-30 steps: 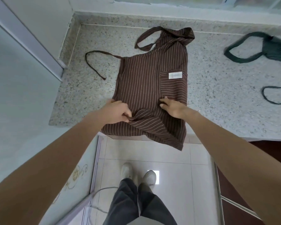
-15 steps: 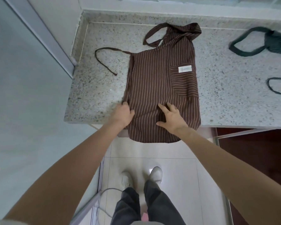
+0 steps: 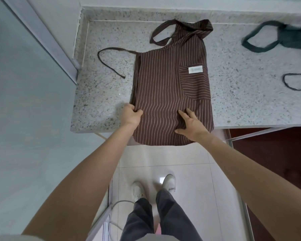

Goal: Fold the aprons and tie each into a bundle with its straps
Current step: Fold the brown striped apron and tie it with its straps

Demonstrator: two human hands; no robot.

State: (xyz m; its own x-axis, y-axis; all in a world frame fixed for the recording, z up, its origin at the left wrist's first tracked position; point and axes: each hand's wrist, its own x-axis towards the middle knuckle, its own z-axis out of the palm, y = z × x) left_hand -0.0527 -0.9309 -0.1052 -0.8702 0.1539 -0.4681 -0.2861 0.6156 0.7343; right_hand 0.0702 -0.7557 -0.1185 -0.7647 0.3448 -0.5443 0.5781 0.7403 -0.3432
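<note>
Brown striped apron (image 3: 167, 87) on speckled stone counter (image 3: 102, 94) — perhaps overhanging tiled floor (image 3: 163, 159).

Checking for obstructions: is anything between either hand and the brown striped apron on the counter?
Nothing visible. The left hand pinches the brown striped apron at its left edge; the right hand lies flat on it near the counter edge.

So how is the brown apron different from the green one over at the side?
The brown apron has thin pale stripes and a white label; the green apron looks plain dark green. The brown apron lies spread flat with both hands on it, while the green apron sits bunched up and untouched. The brown apron shows whole; the green apron runs off the picture's edge. Both lie on the speckled counter, straps loose.
</note>
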